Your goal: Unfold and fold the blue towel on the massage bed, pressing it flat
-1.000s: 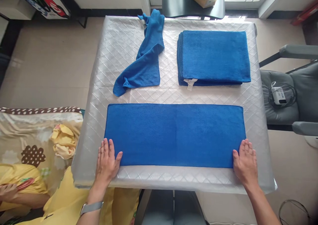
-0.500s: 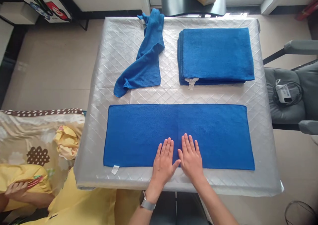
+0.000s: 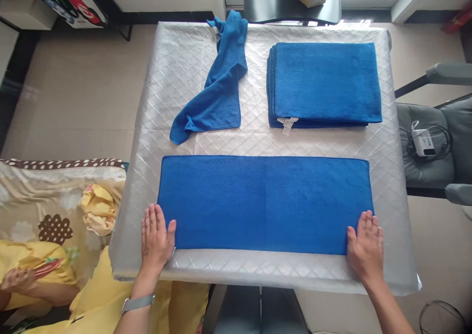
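A blue towel (image 3: 263,204) lies spread flat along the near side of the table, its long side running left to right. Over its lower left corner rests my left hand (image 3: 157,236), palm down with the fingers stretched out; it hides the white tag there. My right hand (image 3: 366,245) lies at the lower right corner, also flat with extended fingers. Behind the towel, a neat stack of folded blue towels (image 3: 326,81) sits at the far right, white tags hanging from its front edge. A crumpled, twisted blue towel (image 3: 224,83) is at the far left.
A silver quilted cloth covers the table (image 3: 206,265). To the right stands a grey chair (image 3: 424,169) holding a white device with a cable (image 3: 422,141). Another person's hand (image 3: 18,280) shows at lower left, beside yellow cloth. A dark chair (image 3: 291,5) is behind the table.
My hands have slid apart from the middle of the spread towel, the left to its left corner and the right to its right corner. The towels stay in place.
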`<act>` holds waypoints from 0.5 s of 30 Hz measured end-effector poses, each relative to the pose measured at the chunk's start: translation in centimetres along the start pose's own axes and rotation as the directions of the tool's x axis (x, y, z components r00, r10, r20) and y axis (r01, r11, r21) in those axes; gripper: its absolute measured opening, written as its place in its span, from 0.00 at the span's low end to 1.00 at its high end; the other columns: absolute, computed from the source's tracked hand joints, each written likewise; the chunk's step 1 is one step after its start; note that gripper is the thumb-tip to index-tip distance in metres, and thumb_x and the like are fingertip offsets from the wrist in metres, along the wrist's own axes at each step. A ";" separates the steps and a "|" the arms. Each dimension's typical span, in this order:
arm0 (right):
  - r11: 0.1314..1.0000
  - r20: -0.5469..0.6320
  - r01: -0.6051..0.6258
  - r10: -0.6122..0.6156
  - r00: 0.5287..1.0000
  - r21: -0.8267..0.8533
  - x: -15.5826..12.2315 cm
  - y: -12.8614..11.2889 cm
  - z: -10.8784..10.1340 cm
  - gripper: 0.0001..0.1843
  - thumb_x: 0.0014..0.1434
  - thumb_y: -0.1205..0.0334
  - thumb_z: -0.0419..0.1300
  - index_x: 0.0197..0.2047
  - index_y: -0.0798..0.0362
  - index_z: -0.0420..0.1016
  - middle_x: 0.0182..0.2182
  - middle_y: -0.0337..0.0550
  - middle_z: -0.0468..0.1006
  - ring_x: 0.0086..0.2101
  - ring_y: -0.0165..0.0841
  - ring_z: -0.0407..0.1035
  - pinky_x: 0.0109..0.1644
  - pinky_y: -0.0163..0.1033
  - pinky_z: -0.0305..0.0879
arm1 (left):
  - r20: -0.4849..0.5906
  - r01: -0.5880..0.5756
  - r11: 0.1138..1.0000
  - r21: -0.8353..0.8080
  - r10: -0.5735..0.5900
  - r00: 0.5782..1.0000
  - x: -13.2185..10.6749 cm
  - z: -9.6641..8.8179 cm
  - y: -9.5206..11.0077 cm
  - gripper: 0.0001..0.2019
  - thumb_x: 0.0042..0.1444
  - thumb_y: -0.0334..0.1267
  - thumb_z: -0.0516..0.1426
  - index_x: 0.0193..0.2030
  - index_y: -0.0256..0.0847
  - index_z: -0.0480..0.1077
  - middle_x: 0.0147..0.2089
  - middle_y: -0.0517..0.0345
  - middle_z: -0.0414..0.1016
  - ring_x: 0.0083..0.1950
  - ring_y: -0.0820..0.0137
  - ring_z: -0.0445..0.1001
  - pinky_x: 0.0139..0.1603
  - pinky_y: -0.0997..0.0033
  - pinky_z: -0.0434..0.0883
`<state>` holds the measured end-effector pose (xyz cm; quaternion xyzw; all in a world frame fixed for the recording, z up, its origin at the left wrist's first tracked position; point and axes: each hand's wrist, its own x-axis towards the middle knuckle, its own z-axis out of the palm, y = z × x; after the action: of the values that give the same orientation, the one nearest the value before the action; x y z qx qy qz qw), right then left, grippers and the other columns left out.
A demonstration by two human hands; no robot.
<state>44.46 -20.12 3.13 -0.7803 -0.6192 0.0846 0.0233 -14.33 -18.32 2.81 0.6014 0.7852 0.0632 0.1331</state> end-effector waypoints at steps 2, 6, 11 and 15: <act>1.000 0.019 -0.014 0.014 1.000 0.013 0.1 1.4 -0.2 0.38 0.73 0.52 0.38 0.79 0.56 0.29 0.77 0.50 0.37 0.74 0.48 0.37 0.75 0.64 0.41 | 0.003 0.000 1.000 -0.006 0.000 1.000 0.2 -0.1 -0.5 0.38 0.71 0.55 0.39 0.79 0.33 0.34 0.81 0.39 0.34 0.81 0.52 0.34 0.78 0.41 0.40; 1.000 -0.009 0.006 -0.006 1.000 -0.008 0.1 1.4 -0.7 0.38 0.73 0.52 0.38 0.79 0.56 0.32 0.77 0.52 0.40 0.74 0.50 0.40 0.75 0.65 0.43 | -0.003 -0.016 0.999 0.030 0.016 1.000 0.0 -0.5 0.1 0.37 0.72 0.53 0.39 0.79 0.34 0.32 0.81 0.39 0.34 0.81 0.52 0.36 0.78 0.40 0.41; 0.996 -0.128 0.092 -0.092 0.988 -0.002 0.7 -4.4 -1.6 0.38 0.73 0.56 0.42 0.79 0.52 0.30 0.77 0.50 0.41 0.74 0.50 0.40 0.75 0.65 0.44 | -0.118 -0.077 0.993 0.094 0.088 0.989 -0.1 -1.1 4.9 0.36 0.72 0.50 0.41 0.79 0.38 0.29 0.81 0.43 0.32 0.81 0.51 0.35 0.78 0.38 0.42; 0.941 -0.129 0.326 -0.313 0.941 0.090 3.3 -13.3 -1.7 0.39 0.73 0.60 0.46 0.79 0.47 0.27 0.76 0.46 0.44 0.74 0.45 0.41 0.76 0.60 0.43 | -0.086 -0.341 0.940 0.028 0.342 0.936 1.3 0.5 14.1 0.36 0.73 0.50 0.42 0.79 0.41 0.29 0.81 0.48 0.33 0.81 0.57 0.37 0.80 0.47 0.43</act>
<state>32.65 -13.69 6.31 -0.6705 -0.7297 0.0696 0.1146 -1.47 -13.34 5.84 0.7260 0.6745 0.1071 0.0808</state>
